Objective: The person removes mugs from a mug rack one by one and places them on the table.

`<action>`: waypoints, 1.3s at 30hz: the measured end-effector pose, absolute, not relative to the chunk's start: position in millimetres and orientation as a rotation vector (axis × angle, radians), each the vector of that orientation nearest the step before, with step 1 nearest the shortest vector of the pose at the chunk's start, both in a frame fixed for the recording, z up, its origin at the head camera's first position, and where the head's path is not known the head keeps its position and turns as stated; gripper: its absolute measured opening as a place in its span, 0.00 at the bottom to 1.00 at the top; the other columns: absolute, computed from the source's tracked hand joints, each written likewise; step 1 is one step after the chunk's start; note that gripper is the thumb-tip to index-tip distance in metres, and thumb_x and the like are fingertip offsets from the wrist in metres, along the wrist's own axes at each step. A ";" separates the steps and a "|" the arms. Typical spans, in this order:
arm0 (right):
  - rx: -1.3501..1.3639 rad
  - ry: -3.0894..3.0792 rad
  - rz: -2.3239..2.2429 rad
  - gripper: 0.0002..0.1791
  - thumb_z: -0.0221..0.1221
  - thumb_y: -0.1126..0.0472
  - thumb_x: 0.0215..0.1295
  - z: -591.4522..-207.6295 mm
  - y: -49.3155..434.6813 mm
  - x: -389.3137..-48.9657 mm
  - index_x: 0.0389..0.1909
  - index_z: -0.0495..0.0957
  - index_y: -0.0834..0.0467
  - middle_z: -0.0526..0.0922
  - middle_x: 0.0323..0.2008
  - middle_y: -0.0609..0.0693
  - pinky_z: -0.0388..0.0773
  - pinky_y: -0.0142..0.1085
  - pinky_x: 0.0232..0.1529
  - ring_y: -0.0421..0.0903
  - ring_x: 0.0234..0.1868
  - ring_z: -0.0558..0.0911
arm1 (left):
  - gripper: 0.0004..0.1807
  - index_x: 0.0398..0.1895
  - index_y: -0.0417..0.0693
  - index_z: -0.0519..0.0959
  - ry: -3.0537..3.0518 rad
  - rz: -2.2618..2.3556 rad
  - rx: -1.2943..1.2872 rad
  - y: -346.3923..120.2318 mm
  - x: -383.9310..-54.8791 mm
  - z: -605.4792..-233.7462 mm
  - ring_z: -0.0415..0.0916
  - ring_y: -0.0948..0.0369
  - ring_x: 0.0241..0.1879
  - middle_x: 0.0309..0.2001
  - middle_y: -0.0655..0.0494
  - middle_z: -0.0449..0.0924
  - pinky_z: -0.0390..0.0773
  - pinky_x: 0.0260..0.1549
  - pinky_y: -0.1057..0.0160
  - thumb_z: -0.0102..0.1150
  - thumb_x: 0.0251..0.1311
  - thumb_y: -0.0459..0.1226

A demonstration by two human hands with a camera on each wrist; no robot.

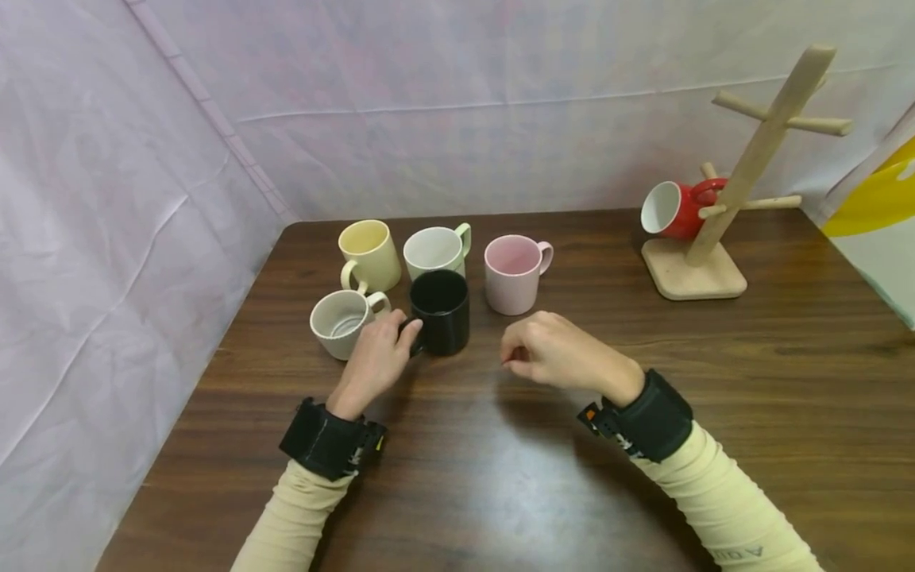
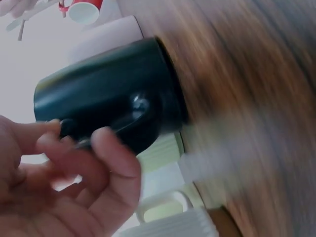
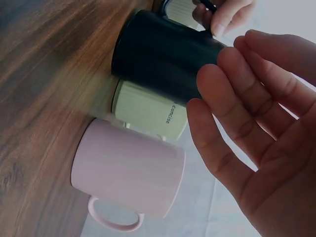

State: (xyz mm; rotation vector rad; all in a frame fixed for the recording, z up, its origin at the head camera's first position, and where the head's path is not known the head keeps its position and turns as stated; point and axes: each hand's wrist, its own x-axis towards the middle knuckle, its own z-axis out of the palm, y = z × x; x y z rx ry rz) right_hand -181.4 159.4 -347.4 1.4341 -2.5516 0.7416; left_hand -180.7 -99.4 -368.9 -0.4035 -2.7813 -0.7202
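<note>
My left hand pinches the handle of a black mug, with thumb and fingers curled round it in the left wrist view. The mug is upright, in front of a pale green mug. My right hand hovers over the table to the right of the black mug, its fingers loosely bent and holding nothing. A pink mug stands just beyond that hand. Close by the left hand is a whitish ribbed cup, its handle partly behind the hand.
A yellow mug stands at the back left. On the right, a wooden mug tree with several pegs carries a red mug on a low peg. A white cloth hangs behind the brown table.
</note>
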 end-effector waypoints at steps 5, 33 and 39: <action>1.453 -2.559 0.738 0.03 0.61 0.64 0.48 -346.4 160.4 -181.6 0.23 0.78 0.53 0.76 0.22 0.39 0.73 0.32 0.27 0.32 0.24 0.71 | 0.14 0.22 0.45 0.66 -2.858 -0.689 -0.432 -101.0 -181.9 -366.6 0.66 0.53 0.24 0.19 0.51 0.66 0.68 0.23 0.54 0.45 0.65 0.40; 1.401 -2.486 0.834 0.03 0.60 0.67 0.48 -341.6 171.0 -180.4 0.24 0.78 0.55 0.76 0.23 0.39 0.74 0.31 0.28 0.32 0.26 0.72 | 0.15 0.31 0.46 0.69 -3.051 -0.530 -0.373 -101.5 -181.4 -358.6 0.72 0.50 0.29 0.26 0.49 0.73 0.72 0.24 0.47 0.39 0.67 0.47; 1.406 -2.475 0.848 0.05 0.60 0.68 0.48 -340.1 171.6 -180.0 0.24 0.77 0.54 0.76 0.23 0.40 0.74 0.32 0.27 0.33 0.26 0.72 | 0.15 0.31 0.46 0.70 -3.041 -0.544 -0.408 -104.5 -182.4 -356.0 0.72 0.51 0.29 0.25 0.50 0.73 0.71 0.24 0.48 0.41 0.66 0.47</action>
